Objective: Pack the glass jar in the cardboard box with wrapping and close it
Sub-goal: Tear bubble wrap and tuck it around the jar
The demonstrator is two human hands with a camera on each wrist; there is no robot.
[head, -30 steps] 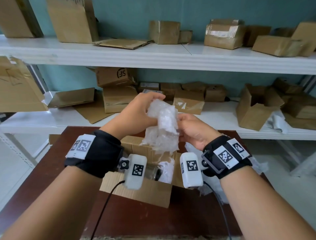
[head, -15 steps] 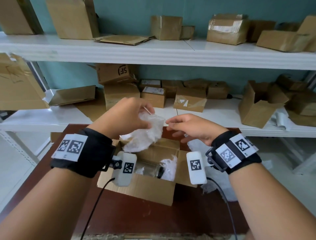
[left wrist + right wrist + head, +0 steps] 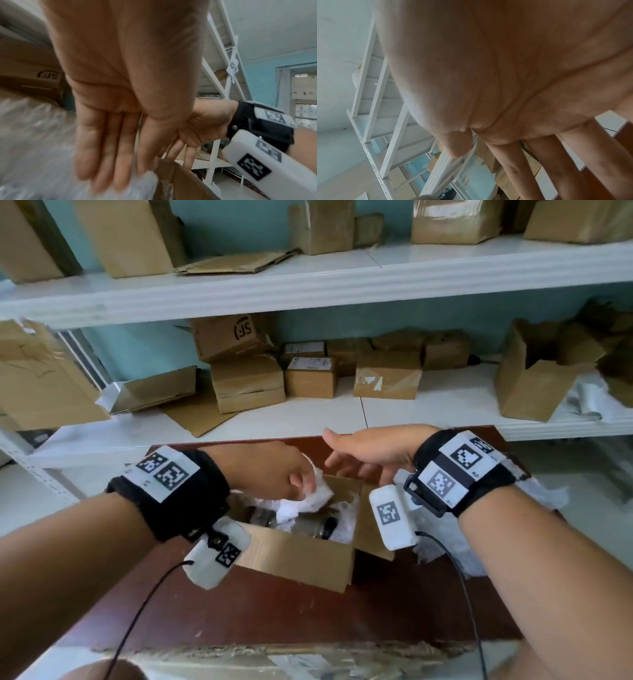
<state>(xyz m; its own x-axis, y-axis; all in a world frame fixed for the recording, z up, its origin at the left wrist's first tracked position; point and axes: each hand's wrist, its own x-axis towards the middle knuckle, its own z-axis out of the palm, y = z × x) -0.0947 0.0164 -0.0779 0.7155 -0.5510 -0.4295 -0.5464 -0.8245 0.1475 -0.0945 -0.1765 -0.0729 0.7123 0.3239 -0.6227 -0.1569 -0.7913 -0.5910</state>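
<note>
An open cardboard box (image 3: 301,556) stands on the dark red table (image 3: 274,604). Inside it a glass jar (image 3: 323,528) with a black lid lies on its side among white wrapping. My left hand (image 3: 274,470) reaches into the box from the left and presses a wad of white wrapping (image 3: 317,496) down over the jar. In the left wrist view the left hand (image 3: 109,135) shows straight fingers lying on the blurred wrapping (image 3: 34,135) beside the box's edge (image 3: 180,175). My right hand (image 3: 366,453) hovers over the box's far right corner, fingers spread and holding nothing.
More white wrapping (image 3: 442,542) lies on the table to the right of the box, under my right wrist. White shelves behind the table hold several cardboard boxes (image 3: 387,374), one of them open (image 3: 534,385) at the right.
The wad came down from chest height into the box with my left hand. My right hand let go of it and drew off to the right, fingers spread.
</note>
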